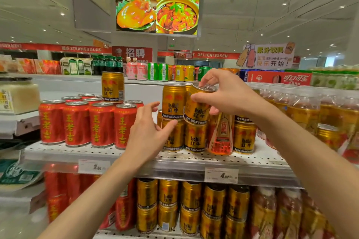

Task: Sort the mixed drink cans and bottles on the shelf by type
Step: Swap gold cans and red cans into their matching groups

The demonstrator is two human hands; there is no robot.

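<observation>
- My right hand (223, 93) grips a gold Red Bull can (197, 106) by its top rim, fingertips curled over the lid and thumb against the side. The can tilts, with its base on or just above the gold can below it (195, 137); I cannot tell if they touch.
- My left hand (149, 132) holds nothing. Its fingers are spread and loosely bent, reaching toward the stacked gold cans (172, 101) just left of the tilted one.
- The risk I judge greatest: a rim-only grip on a tilted can is weak, so it could slip and knock the stack.
- If its base lands off-centre, it may slide off the lower lid onto the perforated metal shelf (136, 153).
- A clear orange bottle (220, 136) stands among the gold cans just to the right; my right wrist could brush it over.
- The red cans (101, 124) stand left, beside my left hand, with one stray gold can (112, 86) on top of them, unsorted and easily toppled.
</observation>
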